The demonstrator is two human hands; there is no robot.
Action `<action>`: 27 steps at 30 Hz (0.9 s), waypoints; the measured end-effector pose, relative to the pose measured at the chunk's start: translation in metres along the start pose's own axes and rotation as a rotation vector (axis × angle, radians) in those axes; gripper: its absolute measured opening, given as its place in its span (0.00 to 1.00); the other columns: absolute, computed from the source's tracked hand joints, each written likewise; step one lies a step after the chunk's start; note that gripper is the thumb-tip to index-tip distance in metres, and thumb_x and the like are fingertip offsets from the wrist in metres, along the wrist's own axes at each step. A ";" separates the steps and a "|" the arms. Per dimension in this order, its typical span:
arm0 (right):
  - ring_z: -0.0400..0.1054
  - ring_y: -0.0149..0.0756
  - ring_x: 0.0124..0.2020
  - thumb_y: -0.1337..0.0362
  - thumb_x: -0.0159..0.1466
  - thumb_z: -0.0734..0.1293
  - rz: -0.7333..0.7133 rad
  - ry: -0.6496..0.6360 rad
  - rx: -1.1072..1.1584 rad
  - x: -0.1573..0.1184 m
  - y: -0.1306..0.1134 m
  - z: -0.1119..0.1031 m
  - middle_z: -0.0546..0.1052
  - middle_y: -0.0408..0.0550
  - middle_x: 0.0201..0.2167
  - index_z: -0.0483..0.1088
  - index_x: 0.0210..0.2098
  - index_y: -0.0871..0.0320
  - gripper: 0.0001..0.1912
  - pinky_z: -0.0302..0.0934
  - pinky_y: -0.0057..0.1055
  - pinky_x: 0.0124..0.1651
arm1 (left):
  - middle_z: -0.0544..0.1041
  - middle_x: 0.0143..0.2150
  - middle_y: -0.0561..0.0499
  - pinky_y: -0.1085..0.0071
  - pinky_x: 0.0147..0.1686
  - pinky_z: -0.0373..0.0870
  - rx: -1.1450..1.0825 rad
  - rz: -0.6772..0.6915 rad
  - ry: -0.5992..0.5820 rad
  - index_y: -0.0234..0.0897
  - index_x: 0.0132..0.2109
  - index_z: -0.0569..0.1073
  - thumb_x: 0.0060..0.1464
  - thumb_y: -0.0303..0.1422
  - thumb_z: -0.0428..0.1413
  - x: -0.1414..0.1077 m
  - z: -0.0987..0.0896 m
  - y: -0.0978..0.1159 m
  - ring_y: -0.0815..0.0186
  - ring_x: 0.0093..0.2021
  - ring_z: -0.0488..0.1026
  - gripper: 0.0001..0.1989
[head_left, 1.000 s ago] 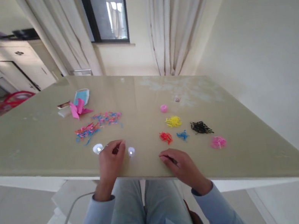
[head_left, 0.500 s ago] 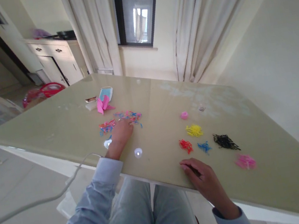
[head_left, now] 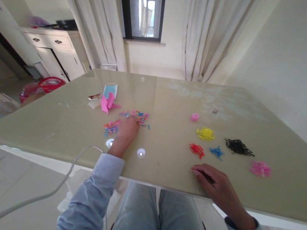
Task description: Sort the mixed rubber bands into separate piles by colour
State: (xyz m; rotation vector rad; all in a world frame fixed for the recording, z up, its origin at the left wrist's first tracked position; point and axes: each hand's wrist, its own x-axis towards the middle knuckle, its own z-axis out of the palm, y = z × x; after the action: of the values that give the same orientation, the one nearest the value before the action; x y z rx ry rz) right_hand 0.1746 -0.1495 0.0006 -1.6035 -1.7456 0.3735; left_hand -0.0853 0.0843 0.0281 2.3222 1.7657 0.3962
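My left hand [head_left: 127, 130] reaches down at a mixed pile of small pink, red and blue pieces [head_left: 141, 115], perhaps little rubber bands. Its fingers are drawn together at the pile's near right side; what they pinch, if anything, is hidden. By the table's front edge lies my right hand [head_left: 215, 179], fingers curled in and thumb pressed against them. Whatever it might hold cannot be seen. Just beyond it are sorted heaps: red [head_left: 197, 150], blue [head_left: 217, 153], yellow [head_left: 205, 134], black [head_left: 239, 147] and pink [head_left: 260, 169].
A pink folded paper piece [head_left: 108, 102] and a blue face mask [head_left: 110, 91] lie at the back left of the table [head_left: 167, 128]. A small pink ring-like item [head_left: 194, 117] sits behind the yellow heap. A white cable [head_left: 62, 186] crosses the left front edge.
The camera view has shifted slightly. My left hand has edged a little further into the right part of the mixed pile. My right hand keeps its curled pose by the edge.
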 end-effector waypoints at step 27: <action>0.75 0.38 0.36 0.58 0.69 0.62 -0.009 0.003 -0.002 -0.003 0.003 0.003 0.81 0.49 0.35 0.76 0.39 0.56 0.12 0.69 0.32 0.41 | 0.61 0.19 0.60 0.76 0.21 0.54 -1.174 -0.068 0.010 0.36 0.32 0.70 0.54 0.47 0.57 -0.082 -0.010 0.022 0.74 0.19 0.57 0.17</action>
State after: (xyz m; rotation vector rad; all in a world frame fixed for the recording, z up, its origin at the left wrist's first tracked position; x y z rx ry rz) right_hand 0.1745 -0.1510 -0.0043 -1.5957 -1.7511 0.3653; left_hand -0.0891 -0.0009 0.0366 1.3887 1.0746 1.0618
